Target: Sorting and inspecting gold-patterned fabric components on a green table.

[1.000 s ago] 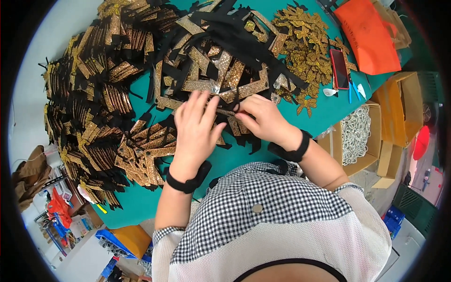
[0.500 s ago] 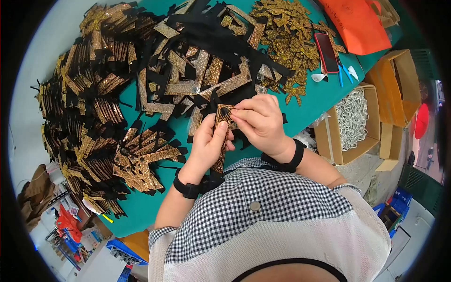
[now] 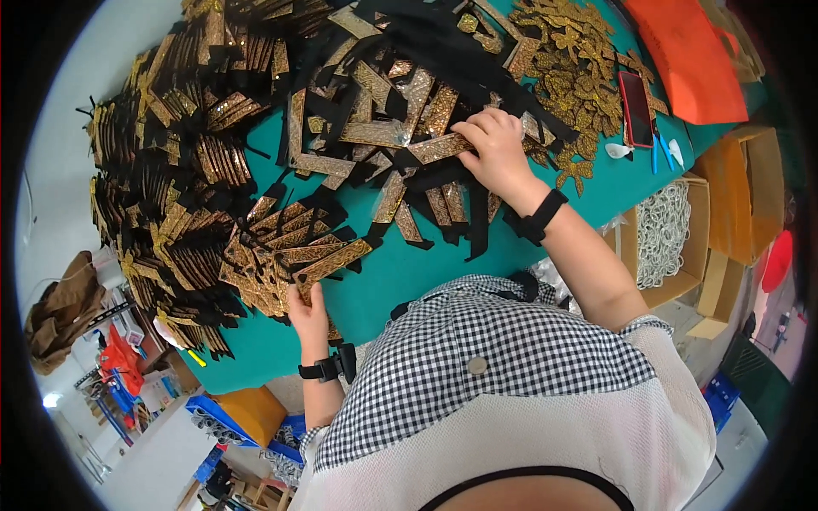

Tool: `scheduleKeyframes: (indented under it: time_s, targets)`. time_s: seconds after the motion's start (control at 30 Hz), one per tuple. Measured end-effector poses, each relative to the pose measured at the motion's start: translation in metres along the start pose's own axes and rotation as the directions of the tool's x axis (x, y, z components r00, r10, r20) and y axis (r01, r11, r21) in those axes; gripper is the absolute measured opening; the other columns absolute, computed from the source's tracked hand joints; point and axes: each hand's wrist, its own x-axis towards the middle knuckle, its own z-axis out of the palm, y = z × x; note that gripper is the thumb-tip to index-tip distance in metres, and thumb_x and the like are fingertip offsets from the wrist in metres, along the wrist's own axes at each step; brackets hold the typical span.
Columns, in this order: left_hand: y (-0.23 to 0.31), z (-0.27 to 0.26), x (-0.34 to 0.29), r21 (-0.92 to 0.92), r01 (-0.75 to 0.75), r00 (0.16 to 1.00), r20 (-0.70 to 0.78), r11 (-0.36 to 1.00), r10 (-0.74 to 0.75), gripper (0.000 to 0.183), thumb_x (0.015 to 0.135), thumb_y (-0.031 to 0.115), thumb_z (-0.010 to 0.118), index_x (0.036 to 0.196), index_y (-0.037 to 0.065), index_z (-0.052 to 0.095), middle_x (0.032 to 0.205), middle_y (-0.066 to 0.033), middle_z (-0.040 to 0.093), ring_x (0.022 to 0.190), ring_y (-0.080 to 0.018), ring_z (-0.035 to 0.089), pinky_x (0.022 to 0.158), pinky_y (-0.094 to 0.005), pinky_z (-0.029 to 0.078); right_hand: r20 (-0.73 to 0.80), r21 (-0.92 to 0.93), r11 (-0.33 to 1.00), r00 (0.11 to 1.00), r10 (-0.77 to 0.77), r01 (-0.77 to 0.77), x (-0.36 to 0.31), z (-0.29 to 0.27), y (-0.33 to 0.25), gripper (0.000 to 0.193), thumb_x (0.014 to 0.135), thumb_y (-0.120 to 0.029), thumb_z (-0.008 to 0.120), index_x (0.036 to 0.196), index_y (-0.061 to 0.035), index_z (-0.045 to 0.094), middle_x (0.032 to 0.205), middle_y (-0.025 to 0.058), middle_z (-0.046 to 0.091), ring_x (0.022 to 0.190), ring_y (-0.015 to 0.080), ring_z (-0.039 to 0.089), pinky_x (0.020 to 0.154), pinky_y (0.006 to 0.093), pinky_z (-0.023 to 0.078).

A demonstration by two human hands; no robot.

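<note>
My left hand (image 3: pixel 308 317) is closed on the corner of a gold sequinned angled strip (image 3: pixel 332 259) with black fabric ends. That strip lies on top of a fanned stack of similar gold pieces (image 3: pixel 247 277) at the near left of the table. Farther off, my right hand (image 3: pixel 501 157) reaches into a loose heap of gold and black strips. Its thumb and fingers are closed on the end of a gold sequinned strip (image 3: pixel 439 150); the fingertips are partly hidden.
Rows of stacked gold and black pieces (image 3: pixel 170 170) cover the left of the green table (image 3: pixel 383 294). Gold flower-like patches (image 3: pixel 579 77) are heaped at the far right, beside a phone (image 3: pixel 636 109), blue-handled snippers (image 3: pixel 659 152) and an orange bag (image 3: pixel 690 60). A cardboard box (image 3: pixel 697 221) holds metal rings.
My hands have separated. The left moved down and left to the fanned stack with the angled strip; the right moved up and away to the heap and took hold of another strip.
</note>
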Motion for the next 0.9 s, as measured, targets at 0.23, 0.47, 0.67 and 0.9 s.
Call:
scheduleKeyframes:
  time_s: [0.23,0.47,0.67,0.9]
  targets:
    - [0.024,-0.01,0.011,0.765,-0.036,0.948,-0.178,0.642,0.265,0.038,0.069,0.028,0.072,0.088,0.002,0.051,0.086,-0.0139,0.052,0.078,-0.0308,0.051,0.065,-0.0405,0.041,-0.023,0.186,0.98,0.997,-0.071,0.074,0.003,-0.036,-0.019,0.038,0.061,-0.017,0.071,0.097,-0.0128,0.061,0.092,0.002,0.059,0.091,0.0241,0.049,0.08,0.0357,0.038]
    - [0.132,0.006,0.038,-0.255,-0.079,0.924,0.345,0.964,0.167,0.013,0.081,0.011,0.058,0.08,-0.002,0.06,0.074,-0.0098,0.057,0.067,-0.0166,0.054,0.061,-0.0264,0.043,0.07,0.212,0.936,0.951,-0.302,0.281,-0.015,-0.039,-0.052,0.042,0.061,-0.009,0.065,0.102,-0.0129,0.06,0.093,0.0035,0.057,0.07,0.0186,0.054,0.06,0.0285,0.047]
    - [0.245,0.065,0.055,0.143,-0.971,0.229,0.32,0.191,0.919,0.02,0.069,0.014,0.065,0.087,0.006,0.059,0.09,-0.0105,0.058,0.087,-0.026,0.054,0.082,-0.037,0.039,0.063,0.195,0.89,0.9,-0.431,0.413,-0.041,-0.046,-0.072,0.027,0.067,-0.01,0.054,0.093,-0.01,0.062,0.094,0.0014,0.055,0.068,0.0146,0.05,0.06,0.0265,0.046]
    - [0.266,0.064,0.019,-0.058,-0.972,0.169,0.505,0.228,0.847,0.022,0.07,0.016,0.064,0.087,0.005,0.056,0.082,-0.0093,0.056,0.075,-0.0239,0.054,0.069,-0.0361,0.04,0.107,0.136,0.902,0.899,-0.424,0.41,-0.048,-0.066,-0.045,0.022,0.065,-0.015,0.056,0.086,-0.0106,0.063,0.093,-0.0007,0.053,0.078,0.0128,0.048,0.061,0.0256,0.038]
